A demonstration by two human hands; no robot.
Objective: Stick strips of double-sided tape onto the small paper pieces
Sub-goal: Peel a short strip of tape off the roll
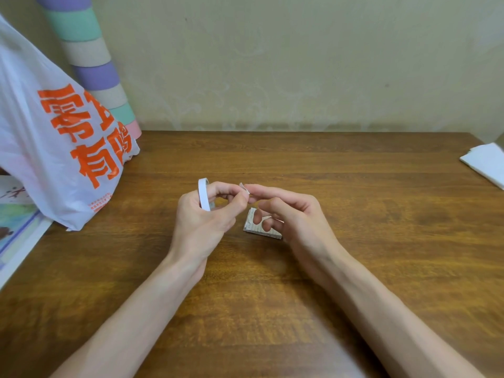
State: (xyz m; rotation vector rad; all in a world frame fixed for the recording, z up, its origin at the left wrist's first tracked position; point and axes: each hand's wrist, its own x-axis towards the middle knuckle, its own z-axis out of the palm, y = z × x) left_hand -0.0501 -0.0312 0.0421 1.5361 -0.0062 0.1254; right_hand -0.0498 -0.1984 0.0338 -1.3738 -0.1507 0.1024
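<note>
At the centre of the frame, the right hand (286,211) pinched a short white strip of double-sided tape (244,189) between thumb and forefinger, its free end curling up and leftward. The left hand (203,214) met it there, fingertips closed on the same strip, with the narrow white tape roll (204,198) standing on edge, looped around its fingers. The strip looked feather-light, limp and sticky, best held by its very ends. Just below the right fingers, a small stack of printed paper pieces (252,223) lay flat on the brown wooden table (381,241), long axis running left-right.
</note>
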